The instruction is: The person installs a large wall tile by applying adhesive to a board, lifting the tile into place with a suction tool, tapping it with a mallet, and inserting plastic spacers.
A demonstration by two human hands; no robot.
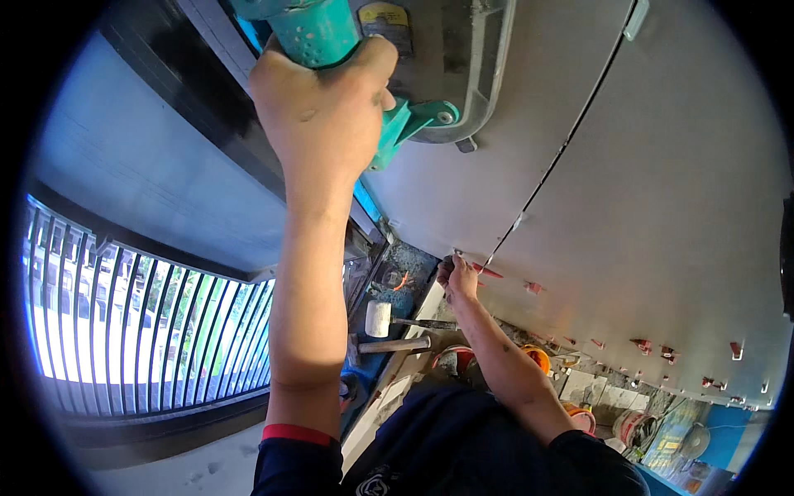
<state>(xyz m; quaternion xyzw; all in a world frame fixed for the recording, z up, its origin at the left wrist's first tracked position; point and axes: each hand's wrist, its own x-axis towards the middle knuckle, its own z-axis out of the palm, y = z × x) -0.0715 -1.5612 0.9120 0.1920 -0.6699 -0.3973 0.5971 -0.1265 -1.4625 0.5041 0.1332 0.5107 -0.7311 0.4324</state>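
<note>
Teal tile cutter (pixel 347 50) sits clenched in your left hand (pixel 322 107) high against the grey tile (pixel 662 190), while your right hand (pixel 460 279) pinches the seam; a one-handed grip could let the blade wander toward those fingers.

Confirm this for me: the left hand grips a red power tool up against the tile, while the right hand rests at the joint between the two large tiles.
Not quite: the power tool gripped by the left hand is teal, not red, as the head view shows. The rest holds: it is up against the tile, and the right hand rests at the joint between the two large tiles.
</note>
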